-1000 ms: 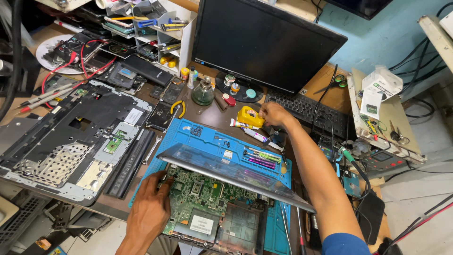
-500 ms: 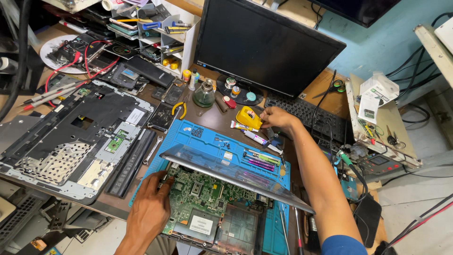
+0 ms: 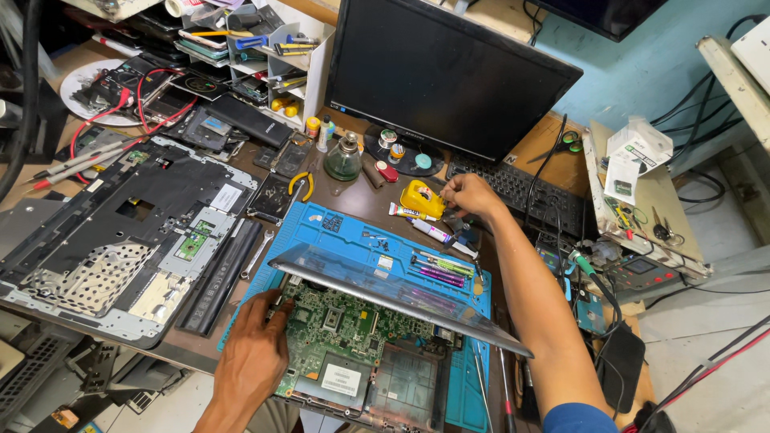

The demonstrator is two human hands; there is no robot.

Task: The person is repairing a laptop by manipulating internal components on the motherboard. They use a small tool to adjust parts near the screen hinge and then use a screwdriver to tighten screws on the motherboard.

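Note:
An opened laptop base with a bare green circuit board (image 3: 345,337) lies on a blue work mat (image 3: 353,232), its thin grey lid (image 3: 393,293) tilted up over it. My left hand (image 3: 253,353) rests flat on the board's left edge. My right hand (image 3: 473,195) reaches across to the far side of the mat, fingers pinched beside a small yellow box (image 3: 423,199) and a white tube (image 3: 429,231). Whether the fingers hold anything small is hidden.
A stripped black laptop shell (image 3: 120,240) and a long black battery (image 3: 220,277) lie to the left. Behind stand a black monitor (image 3: 449,76), a keyboard (image 3: 529,196), a green glass bottle (image 3: 345,159) and a white parts rack (image 3: 265,56). Test gear and cables crowd the right.
My right hand has stayed near the yellow box, shifting only slightly. My left hand holds its place on the board. The view has drifted a little.

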